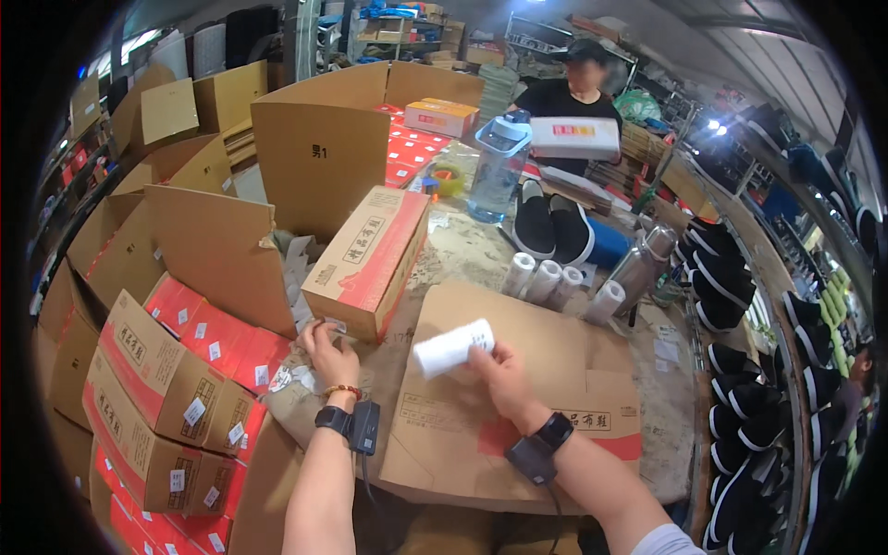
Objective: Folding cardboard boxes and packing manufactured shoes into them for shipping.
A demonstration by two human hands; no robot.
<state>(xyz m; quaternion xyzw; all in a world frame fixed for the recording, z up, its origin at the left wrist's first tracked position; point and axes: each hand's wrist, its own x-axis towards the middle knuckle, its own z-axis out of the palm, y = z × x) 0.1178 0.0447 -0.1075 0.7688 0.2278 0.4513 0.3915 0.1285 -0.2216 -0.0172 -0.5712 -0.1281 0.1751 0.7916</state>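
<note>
roll (446, 350) (paper, perhaps) in right hand (508, 381)

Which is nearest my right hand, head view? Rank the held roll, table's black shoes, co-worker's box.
1. White roll: in the right hand
2. Black shoes: ahead, on the table
3. White box: farther ahead, with the co-worker

I count five white cylindrical rolls (453, 348), two black white-soled shoes (534, 222) on the worktable (455, 252), one blue-lidded clear plastic bottle (498, 176), one grey cylindrical flask (646, 266)
</note>
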